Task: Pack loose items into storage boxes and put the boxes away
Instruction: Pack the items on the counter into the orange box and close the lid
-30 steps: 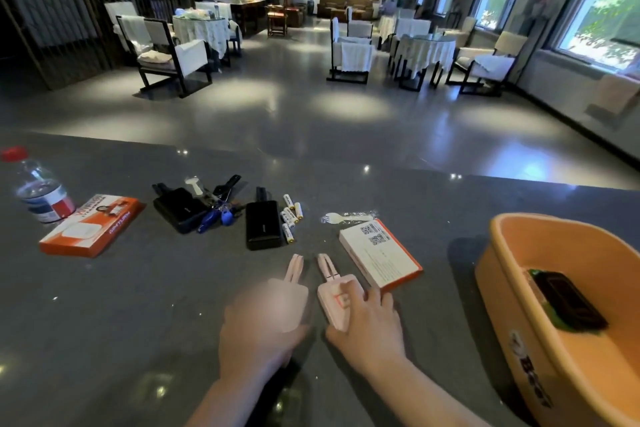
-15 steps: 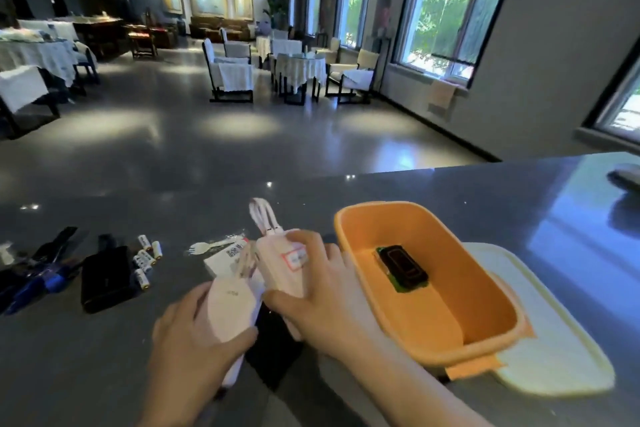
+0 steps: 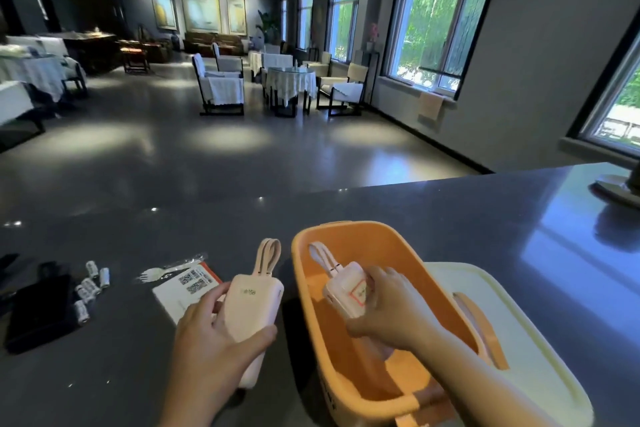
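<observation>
A dark polished floor (image 3: 214,152) reflects pools of light. Beyond it, white-draped armchairs (image 3: 220,87) flank a cloth-covered round table (image 3: 291,80). Tall windows (image 3: 440,21) line the wall right of that table; three paintings (image 3: 201,12) hang behind it.

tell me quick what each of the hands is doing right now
Left hand: holding a pink power bank above the counter, beside the bin.
Right hand: holding a second pink power bank inside the orange storage bin.
</observation>
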A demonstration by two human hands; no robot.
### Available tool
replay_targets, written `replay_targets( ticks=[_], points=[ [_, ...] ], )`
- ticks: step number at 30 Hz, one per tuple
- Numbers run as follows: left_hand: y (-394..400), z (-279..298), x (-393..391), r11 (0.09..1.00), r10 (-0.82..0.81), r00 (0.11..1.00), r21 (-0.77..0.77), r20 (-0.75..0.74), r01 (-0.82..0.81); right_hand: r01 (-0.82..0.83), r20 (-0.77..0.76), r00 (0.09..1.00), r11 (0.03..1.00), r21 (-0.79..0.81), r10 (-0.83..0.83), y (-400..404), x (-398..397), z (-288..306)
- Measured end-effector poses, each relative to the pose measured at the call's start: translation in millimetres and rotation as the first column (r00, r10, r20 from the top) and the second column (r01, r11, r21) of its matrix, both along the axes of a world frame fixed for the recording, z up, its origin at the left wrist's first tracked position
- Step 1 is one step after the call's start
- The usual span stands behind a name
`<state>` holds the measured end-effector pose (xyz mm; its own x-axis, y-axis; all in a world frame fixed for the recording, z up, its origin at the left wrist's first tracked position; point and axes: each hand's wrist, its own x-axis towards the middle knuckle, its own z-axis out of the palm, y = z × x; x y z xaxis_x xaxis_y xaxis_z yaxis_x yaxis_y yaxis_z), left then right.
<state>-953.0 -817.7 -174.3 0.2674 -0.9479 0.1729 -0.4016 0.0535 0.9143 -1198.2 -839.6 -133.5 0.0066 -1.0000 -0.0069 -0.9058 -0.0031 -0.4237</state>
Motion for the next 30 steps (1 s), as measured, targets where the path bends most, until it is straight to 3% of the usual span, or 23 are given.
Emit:
replay_targets(
  ticks=[4, 7, 13, 15, 17, 22, 25, 27, 30],
  points=[
    [-4, 9, 3, 0.998, 0.060, 0.998, -0.018, 0.008, -0.060, -0.269, -0.296, 0.919, 0.963, 0.019, 0.262, -35, -9, 12],
    [-4, 9, 0, 0.997, 0.077, 0.997, -0.033, 0.009, -0.076, -0.499, -0.509, 0.681, 0.842, 0.205, 0.527, -60, -18, 15],
    [1, 2, -6, 0.996, 0.088, 0.996, 0.013, 0.016, -0.088, -0.826, -0.609, 0.255, 0.497, 0.267, 0.751, -84, 0, -4],
    [1, 1, -5, 0.996, 0.087, 0.996, 0.019, 0.030, -0.088, -0.873, -0.631, 0.160, 0.407, 0.268, 0.759, -91, 7, -12],
    [1, 1, -3, 0.995, 0.103, 0.993, 0.014, 0.054, -0.103, -0.890, -0.615, 0.128, 0.363, 0.274, 0.778, -96, 9, -20],
    [4, 3, 3, 0.991, 0.133, 0.988, -0.021, 0.074, -0.131, -0.877, -0.506, 0.204, 0.386, 0.285, 0.838, -101, 5, -49],
    [4, 2, 7, 0.992, 0.128, 0.989, -0.009, 0.076, -0.128, -0.854, -0.444, 0.304, 0.448, 0.266, 0.843, -101, 3, -53],
    [3, 1, 6, 0.992, 0.129, 0.988, -0.001, 0.082, -0.130, -0.814, -0.414, 0.451, 0.555, 0.172, 0.791, -102, -2, -49],
    [2, 0, 2, 0.993, 0.117, 0.990, -0.003, 0.077, -0.117, -0.578, -0.245, 0.783, 0.814, 0.052, 0.572, -98, -10, -36]
  ],
)
